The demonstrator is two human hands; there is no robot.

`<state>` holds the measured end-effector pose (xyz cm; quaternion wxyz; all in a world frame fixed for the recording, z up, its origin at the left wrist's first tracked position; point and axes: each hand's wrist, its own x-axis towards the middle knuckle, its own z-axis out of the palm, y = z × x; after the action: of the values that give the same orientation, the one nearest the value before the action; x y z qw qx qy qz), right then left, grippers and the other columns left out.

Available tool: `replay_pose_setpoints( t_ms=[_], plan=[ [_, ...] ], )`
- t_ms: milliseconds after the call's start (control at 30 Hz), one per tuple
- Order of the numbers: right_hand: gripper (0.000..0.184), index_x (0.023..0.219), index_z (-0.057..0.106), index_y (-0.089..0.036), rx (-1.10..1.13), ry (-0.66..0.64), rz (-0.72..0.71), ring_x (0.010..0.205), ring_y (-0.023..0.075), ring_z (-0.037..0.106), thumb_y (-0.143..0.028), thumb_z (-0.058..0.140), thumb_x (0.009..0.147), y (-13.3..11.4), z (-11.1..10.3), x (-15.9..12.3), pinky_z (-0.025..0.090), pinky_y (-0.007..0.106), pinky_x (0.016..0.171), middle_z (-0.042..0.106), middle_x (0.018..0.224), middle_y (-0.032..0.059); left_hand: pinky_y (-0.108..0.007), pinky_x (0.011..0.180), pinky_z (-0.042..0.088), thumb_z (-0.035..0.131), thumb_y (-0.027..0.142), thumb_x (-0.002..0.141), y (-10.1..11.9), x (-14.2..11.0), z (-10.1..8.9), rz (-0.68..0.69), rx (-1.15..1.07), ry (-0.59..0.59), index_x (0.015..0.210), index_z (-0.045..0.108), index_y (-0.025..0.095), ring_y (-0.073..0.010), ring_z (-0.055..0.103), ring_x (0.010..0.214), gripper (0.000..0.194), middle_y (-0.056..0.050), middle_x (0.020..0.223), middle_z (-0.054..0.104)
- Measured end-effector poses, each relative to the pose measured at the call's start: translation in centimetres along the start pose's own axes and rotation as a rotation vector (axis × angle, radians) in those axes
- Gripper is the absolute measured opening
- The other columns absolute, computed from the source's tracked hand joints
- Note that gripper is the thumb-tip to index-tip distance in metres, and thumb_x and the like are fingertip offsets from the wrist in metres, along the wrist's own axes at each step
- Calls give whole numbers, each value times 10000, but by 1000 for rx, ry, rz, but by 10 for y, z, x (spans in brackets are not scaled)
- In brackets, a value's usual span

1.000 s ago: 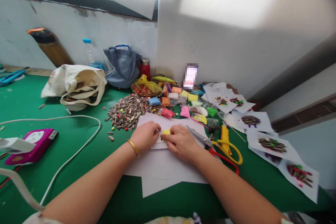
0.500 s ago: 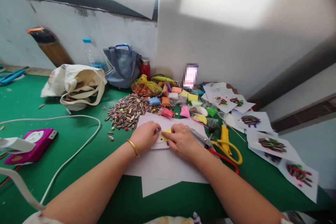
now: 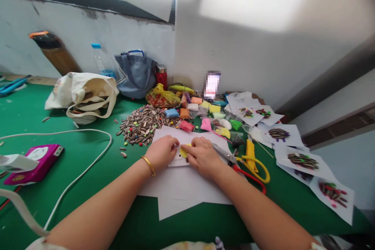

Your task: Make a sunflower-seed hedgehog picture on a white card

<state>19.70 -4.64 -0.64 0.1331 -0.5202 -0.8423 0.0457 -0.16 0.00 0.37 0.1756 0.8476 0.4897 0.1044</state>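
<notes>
A flat yellow clay piece [image 3: 184, 150] lies on a small white sheet of paper [image 3: 202, 136] before me. My right hand [image 3: 204, 157] rests on the paper, its index finger stretched out onto the clay and its thumb lower down, apart from it. Beside the thumb is a small brown spot [image 3: 187, 160], and a dark dot [image 3: 179, 155] sits below the clay's left edge. Left of the clay, my left hand [image 3: 163, 150] is closed with thumb and index finger together; whatever might be between them is hidden.
Scissors [image 3: 233, 159] and a yellow utility knife [image 3: 250, 154] lie right of my hand. Behind are a sunflower seed pile [image 3: 140, 123] and several clay packets [image 3: 206, 124]. Seed pictures [image 3: 303, 161] line the right side. A white cable [image 3: 99, 152] curves on the left.
My right thumb has shifted slightly right, showing the brown spot below the clay. My left hand stays in nearly the same place. The view has moved slightly.
</notes>
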Motion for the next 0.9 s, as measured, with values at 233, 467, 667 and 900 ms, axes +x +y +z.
replay_pose_setpoints(
  t_ms=[233, 467, 667, 900],
  plan=[
    [342, 1235, 625, -314, 15, 8, 21, 955, 228, 420, -277, 540, 906, 2, 0, 0, 290, 356, 830, 519, 990, 63, -290, 742, 443, 519, 232, 846, 1, -1, -1, -16, 3, -19, 1003, 697, 216, -196, 608, 839, 238, -64, 937, 649],
    [343, 1234, 631, -302, 16, 12, 39, 951, 230, 427, -288, 534, 905, 3, 0, 0, 293, 361, 827, 527, 995, 67, -286, 758, 445, 536, 220, 839, 1, 0, -1, -18, 3, -21, 1005, 693, 215, -196, 610, 847, 229, -66, 937, 650],
    [383, 1274, 618, -266, 6, 68, 110, 946, 237, 438, -272, 516, 904, 10, 0, 0, 298, 370, 816, 542, 1011, 81, -287, 745, 443, 526, 204, 835, 1, -1, -2, -6, 9, -14, 997, 696, 215, -196, 610, 830, 235, -66, 929, 649],
    [313, 1187, 664, -326, 24, 38, 71, 935, 222, 434, -292, 518, 912, 9, 0, 0, 289, 368, 820, 525, 944, 54, -289, 816, 443, 504, 190, 864, 1, -1, 0, 22, 7, -22, 1116, 696, 294, -193, 617, 893, 334, -54, 982, 630]
  ],
)
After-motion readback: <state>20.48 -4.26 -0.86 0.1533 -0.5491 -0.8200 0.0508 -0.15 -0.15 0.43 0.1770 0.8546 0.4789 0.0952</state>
